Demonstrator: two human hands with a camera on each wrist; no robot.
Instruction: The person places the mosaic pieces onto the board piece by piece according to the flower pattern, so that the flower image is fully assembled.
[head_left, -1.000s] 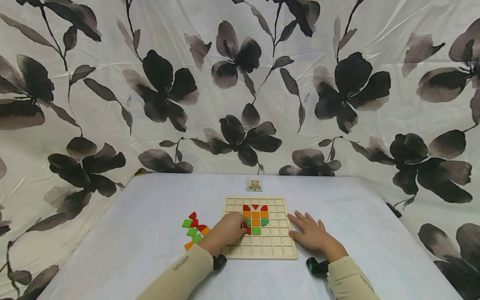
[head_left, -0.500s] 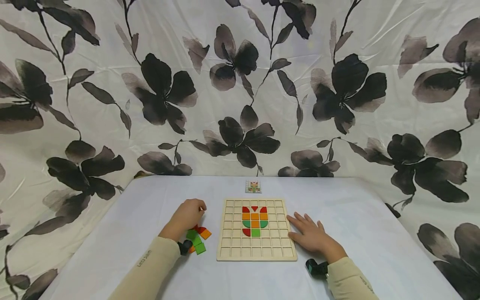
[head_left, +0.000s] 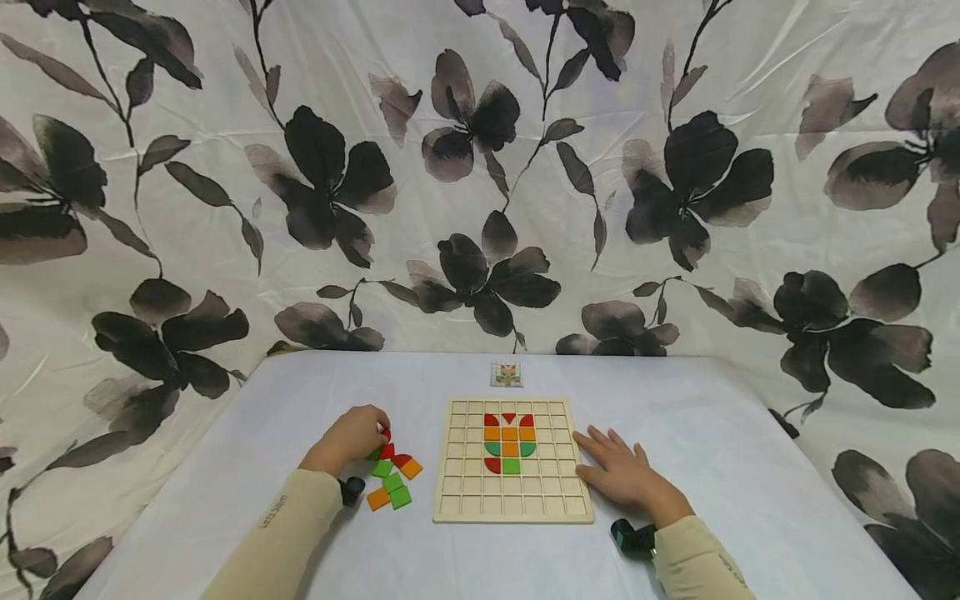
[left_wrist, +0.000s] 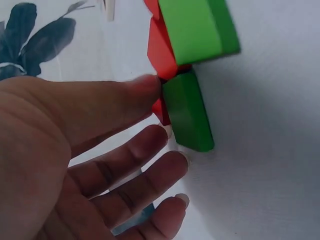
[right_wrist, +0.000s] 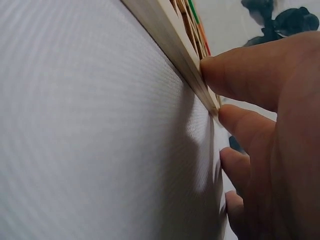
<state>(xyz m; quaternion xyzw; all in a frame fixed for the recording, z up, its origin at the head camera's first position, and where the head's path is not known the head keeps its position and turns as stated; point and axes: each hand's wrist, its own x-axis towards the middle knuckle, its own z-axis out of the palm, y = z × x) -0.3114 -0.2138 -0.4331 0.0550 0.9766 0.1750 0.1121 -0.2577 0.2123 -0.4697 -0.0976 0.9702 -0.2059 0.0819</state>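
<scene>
Left of gridded bd (head_left: 465, 487), small red pc (left_wrist: 161, 112) in pinch of L hand (head_left: 348, 438), R hand (head_left: 618, 467) wide

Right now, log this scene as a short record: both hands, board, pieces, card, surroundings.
Left hand: at a red piece; whether it grips it is unclear
Right hand: spread, touching the board's right edge
Board: square-celled, flat on the table
Set pieces: eleven, in four rows; red, orange and green
Loose pieces: red, green and orange, left of the board
Card: beyond the board, patterned; details too small to read
Table: white
Backdrop: pale, dark floral print
</scene>
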